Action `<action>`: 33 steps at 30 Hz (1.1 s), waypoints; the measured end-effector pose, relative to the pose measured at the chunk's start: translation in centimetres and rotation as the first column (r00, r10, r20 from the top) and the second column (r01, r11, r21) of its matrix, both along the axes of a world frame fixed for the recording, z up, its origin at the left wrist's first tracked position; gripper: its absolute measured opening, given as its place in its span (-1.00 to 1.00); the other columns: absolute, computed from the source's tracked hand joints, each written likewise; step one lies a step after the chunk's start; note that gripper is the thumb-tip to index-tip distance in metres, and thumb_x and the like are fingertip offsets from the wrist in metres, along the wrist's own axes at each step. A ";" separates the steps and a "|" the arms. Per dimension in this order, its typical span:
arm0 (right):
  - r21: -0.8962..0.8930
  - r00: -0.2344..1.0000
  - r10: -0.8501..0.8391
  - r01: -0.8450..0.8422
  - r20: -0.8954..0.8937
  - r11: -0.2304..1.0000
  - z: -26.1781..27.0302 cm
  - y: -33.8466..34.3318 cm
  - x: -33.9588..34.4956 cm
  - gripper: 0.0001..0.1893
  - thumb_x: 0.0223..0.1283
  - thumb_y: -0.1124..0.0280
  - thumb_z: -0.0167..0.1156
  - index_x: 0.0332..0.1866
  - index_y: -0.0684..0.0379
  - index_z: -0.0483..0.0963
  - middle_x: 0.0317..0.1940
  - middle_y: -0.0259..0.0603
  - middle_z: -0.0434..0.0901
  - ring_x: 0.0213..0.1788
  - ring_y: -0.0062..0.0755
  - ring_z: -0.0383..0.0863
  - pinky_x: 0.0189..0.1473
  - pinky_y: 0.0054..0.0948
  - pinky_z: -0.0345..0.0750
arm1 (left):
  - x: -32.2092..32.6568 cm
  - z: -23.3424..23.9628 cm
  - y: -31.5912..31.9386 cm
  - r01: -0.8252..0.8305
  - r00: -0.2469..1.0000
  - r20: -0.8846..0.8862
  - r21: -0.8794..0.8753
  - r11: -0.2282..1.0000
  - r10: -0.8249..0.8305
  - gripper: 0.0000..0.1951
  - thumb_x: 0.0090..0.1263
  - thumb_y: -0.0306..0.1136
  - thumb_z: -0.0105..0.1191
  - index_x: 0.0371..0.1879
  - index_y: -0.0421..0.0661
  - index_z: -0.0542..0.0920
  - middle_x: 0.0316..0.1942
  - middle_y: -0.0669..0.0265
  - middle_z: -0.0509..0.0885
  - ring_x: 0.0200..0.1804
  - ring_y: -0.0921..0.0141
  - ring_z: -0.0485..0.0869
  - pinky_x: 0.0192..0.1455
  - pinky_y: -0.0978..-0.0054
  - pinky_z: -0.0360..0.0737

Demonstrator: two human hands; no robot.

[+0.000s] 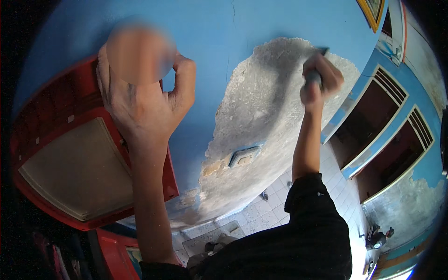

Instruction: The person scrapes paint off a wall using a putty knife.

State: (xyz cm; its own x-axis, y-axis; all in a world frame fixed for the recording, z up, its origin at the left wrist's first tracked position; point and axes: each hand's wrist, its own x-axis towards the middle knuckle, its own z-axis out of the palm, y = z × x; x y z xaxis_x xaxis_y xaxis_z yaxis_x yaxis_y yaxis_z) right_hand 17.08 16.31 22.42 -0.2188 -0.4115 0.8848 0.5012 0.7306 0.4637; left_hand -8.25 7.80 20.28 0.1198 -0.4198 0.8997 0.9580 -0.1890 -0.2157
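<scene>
My right hand [320, 82] grips the handle of a scraper, its dark blade [322, 51] meeting the wall at the upper edge of a bare patch. Motion blurs hand and tool. That bare grey plaster patch [252, 101] has a ragged border against the blue painted wall [206, 42]. My left hand [147, 94] is raised before the blue paint, near the top corner of a red cabinet [75, 108]. A round blur covers most of its fingers, so whether they hold anything is hidden. The thumb is bent inward.
A wall switch or socket plate [245, 156] sits within the bare plaster. Debris specks the tiled floor [276, 203] below. A gold-framed picture [371, 14] hangs upper right. Two dark doorways or windows [371, 119] open beyond, and a person [378, 238] is at the far right.
</scene>
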 end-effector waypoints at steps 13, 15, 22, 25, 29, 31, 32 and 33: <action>-0.272 0.970 0.241 -0.227 0.021 0.935 -1.5 -2.9 0.0 -0.51 0.13 0.14 -0.06 -0.81 0.27 0.30 -0.84 -0.24 0.26 -0.80 -0.54 0.26 -0.73 -0.59 0.15 | -0.1 -0.8 -1.2 -0.118 0.993 -0.015 -0.174 0.978 0.117 -0.87 0.07 -0.51 0.04 -0.39 -0.15 0.44 -0.37 0.23 0.47 -0.24 0.25 0.48 -0.18 0.31 0.39; -0.266 0.867 0.444 -0.384 0.227 0.884 -1.5 -2.7 -1.1 -0.64 0.11 0.38 -0.04 -0.78 0.27 0.37 -0.82 -0.20 0.31 -0.79 -0.52 0.29 -0.71 -0.58 0.21 | -1.2 -0.8 -2.3 -0.178 0.984 -0.011 -0.189 0.966 0.179 -0.87 0.08 -0.50 0.04 -0.38 -0.14 0.44 -0.36 0.23 0.47 -0.24 0.26 0.48 -0.17 0.30 0.39; -0.106 0.952 0.302 -0.296 0.045 0.949 -0.4 -2.3 2.0 -0.42 0.12 -0.05 -0.13 -0.77 0.28 0.27 -0.84 -0.23 0.22 -0.79 -0.46 0.25 -0.71 -0.57 0.13 | 0.3 0.0 0.0 -0.071 0.996 -0.063 -0.037 0.997 0.069 -0.86 -0.14 -0.55 0.02 -0.55 -0.09 0.40 -0.46 0.33 0.43 -0.39 0.36 0.42 -0.28 0.43 0.37; -0.097 0.887 0.415 -0.404 0.200 0.910 -0.9 -2.5 -1.3 -0.30 0.09 -0.24 -0.18 -0.80 0.26 0.20 -0.90 -0.24 0.15 -0.84 -0.47 0.19 -0.76 -0.56 0.09 | -1.4 -1.0 -1.5 -0.189 0.982 -0.061 -0.176 0.966 0.181 -0.87 0.11 -0.51 0.04 -0.37 -0.15 0.44 -0.35 0.24 0.47 -0.22 0.27 0.49 -0.17 0.32 0.41; -0.157 0.925 0.357 -0.336 0.133 0.929 -0.6 -3.8 0.3 -0.60 -0.07 0.14 -0.06 -0.82 0.20 0.17 -0.88 -0.33 0.20 -0.82 -0.50 0.26 -0.77 -0.60 0.13 | 0.4 -0.6 -0.7 -0.139 0.990 -0.057 -0.171 0.975 0.131 -0.88 0.11 -0.51 0.03 -0.37 -0.15 0.44 -0.35 0.24 0.47 -0.23 0.28 0.49 -0.18 0.33 0.42; -0.248 0.939 0.324 -0.289 0.114 0.925 -1.5 -4.8 -0.5 -0.72 -0.13 0.45 0.04 -0.83 0.16 0.18 -0.86 -0.37 0.23 -0.82 -0.52 0.28 -0.76 -0.62 0.17 | -0.4 -1.0 -1.2 -0.177 0.984 -0.029 -0.211 0.961 0.175 -0.88 0.11 -0.51 0.03 -0.37 -0.15 0.44 -0.35 0.25 0.47 -0.23 0.28 0.49 -0.18 0.33 0.41; -0.135 0.966 0.257 -0.252 0.021 0.958 -1.6 -3.5 -1.0 -0.73 -0.13 0.41 0.04 -0.82 0.17 0.21 -0.85 -0.35 0.24 -0.81 -0.51 0.27 -0.74 -0.61 0.18 | -0.9 -1.1 -1.3 -0.199 0.980 -0.032 -0.211 0.957 0.197 -0.88 0.11 -0.51 0.03 -0.37 -0.15 0.44 -0.35 0.25 0.47 -0.23 0.28 0.49 -0.18 0.33 0.41; -0.087 0.981 0.193 -0.192 0.008 0.978 -0.8 -2.4 -0.8 -0.71 -0.12 0.34 0.03 -0.81 0.18 0.22 -0.85 -0.33 0.25 -0.80 -0.50 0.27 -0.72 -0.61 0.18 | -1.3 -0.8 -1.9 -0.204 0.979 -0.044 -0.200 0.958 0.199 -0.88 0.11 -0.51 0.03 -0.37 -0.15 0.44 -0.34 0.25 0.47 -0.23 0.28 0.48 -0.18 0.33 0.41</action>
State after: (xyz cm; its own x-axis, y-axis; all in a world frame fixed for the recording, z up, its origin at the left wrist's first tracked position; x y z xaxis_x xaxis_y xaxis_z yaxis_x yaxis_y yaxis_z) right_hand 16.26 13.95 21.61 -0.1574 -0.3700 0.9156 0.3400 0.8502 0.4020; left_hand -9.60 5.86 19.49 0.2046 -0.1941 0.9594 0.9760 -0.0344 -0.2151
